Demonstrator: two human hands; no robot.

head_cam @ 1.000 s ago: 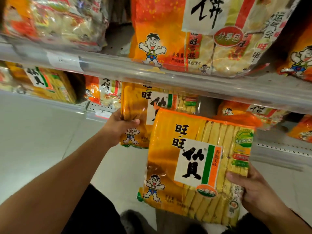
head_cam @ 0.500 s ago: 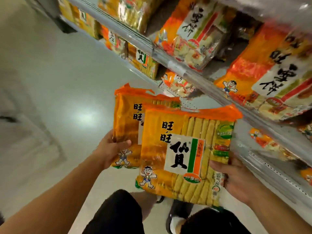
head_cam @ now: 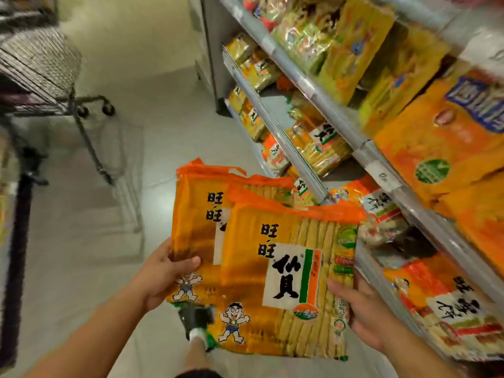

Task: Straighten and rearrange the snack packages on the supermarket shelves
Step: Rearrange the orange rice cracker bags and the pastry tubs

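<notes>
I hold two large orange rice cracker packages in front of me, away from the shelves. My left hand [head_cam: 166, 271] grips the left edge of the rear package [head_cam: 195, 214]. My right hand [head_cam: 360, 312] grips the right edge of the front package [head_cam: 283, 282], which overlaps the rear one. Both packages are upright with their printed faces towards me. The shelves [head_cam: 308, 85] run along the right, stocked with more orange and yellow snack packages [head_cam: 324, 145], some leaning or lying flat.
A metal shopping cart [head_cam: 41, 69] stands at the upper left on the pale tiled floor [head_cam: 152, 110]. A dark post [head_cam: 19, 241] runs down the left edge. My leg and shoe [head_cam: 196, 323] show below the packages. Shelf rails jut out at right.
The view has swung left and back from the shelves, which now lie along the right. Both packages have come away from the shelf with my hands and sit lower in view.
</notes>
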